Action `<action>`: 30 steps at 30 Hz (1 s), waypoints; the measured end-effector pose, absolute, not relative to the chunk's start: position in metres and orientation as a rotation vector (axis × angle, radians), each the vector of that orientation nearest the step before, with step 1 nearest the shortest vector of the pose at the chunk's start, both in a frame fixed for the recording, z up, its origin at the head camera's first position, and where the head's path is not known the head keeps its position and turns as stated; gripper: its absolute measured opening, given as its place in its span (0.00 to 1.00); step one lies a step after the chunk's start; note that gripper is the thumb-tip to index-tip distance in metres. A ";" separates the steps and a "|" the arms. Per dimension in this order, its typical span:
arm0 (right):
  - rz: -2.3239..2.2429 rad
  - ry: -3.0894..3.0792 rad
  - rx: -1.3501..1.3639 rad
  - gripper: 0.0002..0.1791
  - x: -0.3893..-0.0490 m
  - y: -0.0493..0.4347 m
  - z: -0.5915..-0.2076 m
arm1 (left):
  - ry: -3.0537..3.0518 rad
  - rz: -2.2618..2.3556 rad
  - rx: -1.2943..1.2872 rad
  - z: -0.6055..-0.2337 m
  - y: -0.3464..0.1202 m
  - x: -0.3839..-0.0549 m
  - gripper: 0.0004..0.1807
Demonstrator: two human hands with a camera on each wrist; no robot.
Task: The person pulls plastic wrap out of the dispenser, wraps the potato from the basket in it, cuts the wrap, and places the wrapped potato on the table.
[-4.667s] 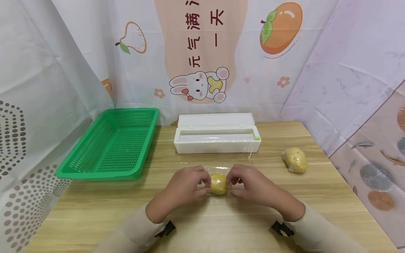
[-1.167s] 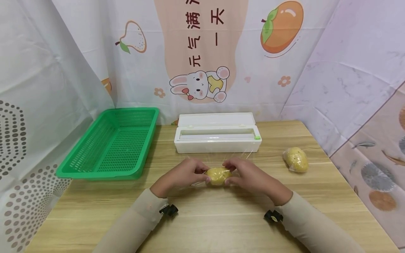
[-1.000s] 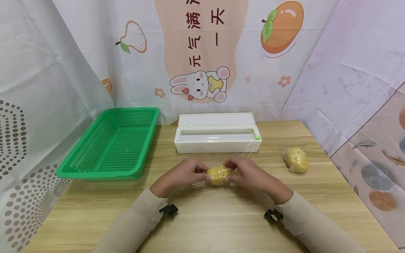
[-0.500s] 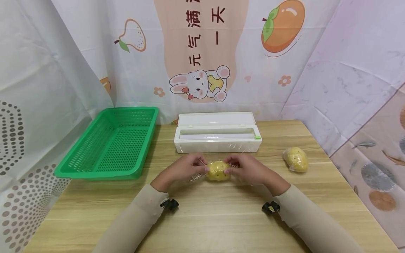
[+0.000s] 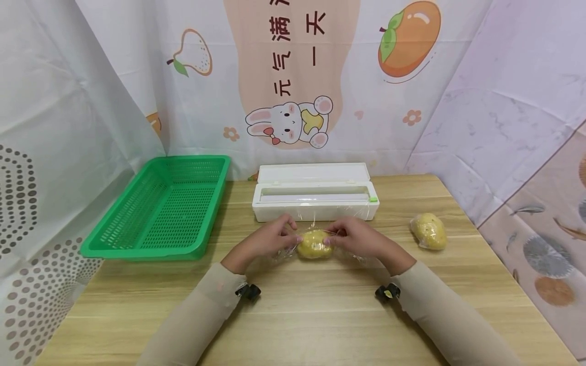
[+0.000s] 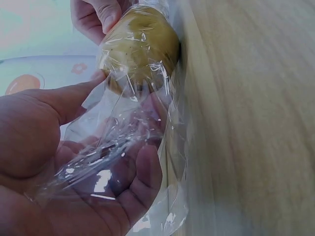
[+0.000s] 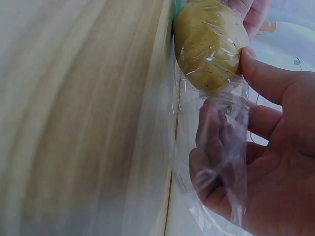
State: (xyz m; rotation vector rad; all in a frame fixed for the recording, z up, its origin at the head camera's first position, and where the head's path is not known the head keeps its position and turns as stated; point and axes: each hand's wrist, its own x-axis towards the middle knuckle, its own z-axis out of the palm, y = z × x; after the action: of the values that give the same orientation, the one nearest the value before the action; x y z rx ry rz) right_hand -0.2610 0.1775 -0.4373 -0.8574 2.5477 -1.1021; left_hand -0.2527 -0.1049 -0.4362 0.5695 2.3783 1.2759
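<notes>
Midway between both hands, in the head view, is a yellow potato [image 5: 315,244] wrapped in clear cling film. My left hand [image 5: 270,239] grips its left end, thumb on top. Loose film [image 6: 123,157] spreads over that hand's curled fingers in the left wrist view. At the other end my right hand [image 5: 361,239] grips the potato, with its thumb against the side. More slack film [image 7: 221,147] trails across the right fingers in the right wrist view. Film also stretches from the potato toward the white cling film box [image 5: 316,211], which stands with its lid up.
A second film-wrapped potato [image 5: 429,231] lies on the right of the wooden table [image 5: 316,325]. At the left stands a green perforated basket [image 5: 197,251]. A printed curtain [image 5: 183,112] hangs right behind the table.
Both hands and the potato have shifted away from the body, closer to the box. The potato looks turned over within its film. Box, basket and second potato have stayed put.
</notes>
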 end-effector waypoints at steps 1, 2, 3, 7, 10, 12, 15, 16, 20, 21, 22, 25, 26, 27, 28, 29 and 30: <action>-1.101 2.553 -0.854 0.12 -0.262 0.177 -0.438 | 2.392 1.272 0.561 -0.437 -0.105 -0.253 0.18; -1.101 2.555 -0.850 0.12 -0.262 0.177 -0.438 | 2.408 1.269 0.555 -0.437 -0.104 -0.254 0.16; -1.105 2.554 -0.841 0.12 -0.263 0.177 -0.438 | 2.421 1.267 0.549 -0.437 -0.104 -0.254 0.15; -1.147 2.568 -0.801 0.11 -0.265 0.176 -0.439 | 2.480 1.242 0.541 -0.439 -0.103 -0.257 0.13; -1.177 2.594 -0.755 0.10 -0.264 0.175 -0.439 | 2.515 1.233 0.554 -0.440 -0.102 -0.258 0.13; -1.184 2.615 -0.730 0.09 -0.264 0.174 -0.439 | 2.538 1.234 0.560 -0.440 -0.101 -0.258 0.13; -1.163 2.648 -0.700 0.08 -0.264 0.173 -0.439 | 2.595 1.241 0.562 -0.438 -0.099 -0.258 0.12; -1.156 2.660 -0.697 0.08 -0.264 0.172 -0.439 | 2.630 1.231 0.566 -0.437 -0.098 -0.258 0.11; -1.141 2.687 -0.679 0.07 -0.263 0.171 -0.438 | 2.840 1.101 0.588 -0.433 -0.093 -0.256 0.10; -1.139 2.694 -0.681 0.07 -0.263 0.171 -0.438 | 2.894 1.060 0.595 -0.432 -0.092 -0.256 0.10; -1.139 2.702 -0.682 0.07 -0.263 0.170 -0.438 | 2.945 1.014 0.598 -0.431 -0.091 -0.255 0.10; -1.123 2.735 -0.699 0.07 -0.263 0.169 -0.439 | 3.056 0.870 0.627 -0.431 -0.088 -0.254 0.06; -1.115 2.749 -0.706 0.07 -0.263 0.169 -0.439 | 3.082 0.822 0.646 -0.431 -0.087 -0.254 0.04; -1.111 2.759 -0.712 0.07 -0.263 0.169 -0.439 | 3.107 0.769 0.669 -0.431 -0.087 -0.253 0.03; -1.103 2.772 -0.717 0.07 -0.263 0.169 -0.439 | 3.127 0.715 0.693 -0.431 -0.086 -0.253 0.02; -1.094 2.783 -0.720 0.07 -0.263 0.169 -0.439 | 3.141 0.675 0.723 -0.431 -0.086 -0.252 0.03; -1.086 2.792 -0.725 0.07 -0.263 0.169 -0.440 | 3.152 0.641 0.752 -0.431 -0.085 -0.252 0.03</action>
State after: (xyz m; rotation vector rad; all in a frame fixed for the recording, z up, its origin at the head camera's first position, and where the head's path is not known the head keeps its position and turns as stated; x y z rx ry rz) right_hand -0.2626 0.1687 -0.4395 -0.7247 2.7923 -1.0859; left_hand -0.2517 -0.0854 -0.4307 0.7517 3.1516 0.6409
